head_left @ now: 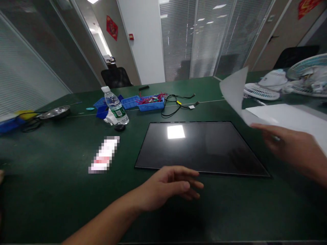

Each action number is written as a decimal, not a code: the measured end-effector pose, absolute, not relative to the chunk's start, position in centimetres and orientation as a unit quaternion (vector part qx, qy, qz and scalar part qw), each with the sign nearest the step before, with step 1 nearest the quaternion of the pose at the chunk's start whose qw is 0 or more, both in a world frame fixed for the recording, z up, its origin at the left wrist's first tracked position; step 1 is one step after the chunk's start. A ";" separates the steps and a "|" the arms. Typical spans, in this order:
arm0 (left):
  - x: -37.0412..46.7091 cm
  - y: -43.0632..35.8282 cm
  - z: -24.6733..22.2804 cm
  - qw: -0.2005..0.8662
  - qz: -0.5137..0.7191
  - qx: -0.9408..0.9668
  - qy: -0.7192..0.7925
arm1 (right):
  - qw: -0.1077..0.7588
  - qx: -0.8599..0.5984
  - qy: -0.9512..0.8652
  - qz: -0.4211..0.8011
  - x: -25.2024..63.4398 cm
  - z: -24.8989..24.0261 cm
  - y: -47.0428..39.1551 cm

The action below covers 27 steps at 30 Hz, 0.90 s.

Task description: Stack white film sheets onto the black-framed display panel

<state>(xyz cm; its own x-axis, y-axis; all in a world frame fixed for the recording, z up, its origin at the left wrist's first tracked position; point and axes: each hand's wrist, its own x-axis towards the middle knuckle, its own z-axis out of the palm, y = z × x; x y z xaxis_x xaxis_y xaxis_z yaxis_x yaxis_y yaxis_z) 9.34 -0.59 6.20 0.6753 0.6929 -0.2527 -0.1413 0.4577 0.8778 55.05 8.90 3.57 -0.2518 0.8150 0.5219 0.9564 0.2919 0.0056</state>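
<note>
A black flat screen panel (204,149) lies on the green table (63,204), with a bright light reflected in it. My left hand (173,185) hovers at the panel's near edge, fingers apart and holding nothing. Right of the panel, my right hand (293,146) pinches the corner of a thin white sheet (235,92), whose left part curls up. More white sheet material (293,117) lies flat behind that hand.
A water bottle (116,107), a black mouse (120,127) and a blurred-out phone-like object (104,154) are left of the panel. Behind it are blue trays (152,106) with red wires and a black cable (176,105). White fan parts (263,91) stand back right.
</note>
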 end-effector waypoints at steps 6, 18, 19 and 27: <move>5.2 6.5 8.1 0.333 0.626 0.583 0.395 | 0.192 -0.360 -0.907 -0.107 41.7 1.6 7.7; -1.6 11.4 -0.7 0.216 0.412 0.657 0.594 | 0.149 -0.313 -0.937 -0.036 39.2 1.2 4.9; -1.4 11.3 -0.5 0.209 0.384 0.674 0.595 | 0.142 -0.308 -0.940 -0.035 38.9 1.2 4.6; -0.6 11.1 -0.3 0.160 0.221 0.725 0.632 | 0.114 -0.225 -0.967 -0.030 38.5 1.0 5.8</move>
<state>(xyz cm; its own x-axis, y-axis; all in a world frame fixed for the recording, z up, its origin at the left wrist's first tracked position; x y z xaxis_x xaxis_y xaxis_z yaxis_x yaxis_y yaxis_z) -0.60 11.09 -0.28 0.1022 0.9877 0.1188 0.8463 -0.1491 0.5114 38.48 5.81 1.03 -0.8729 0.4278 0.2346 0.4415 0.8972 0.0067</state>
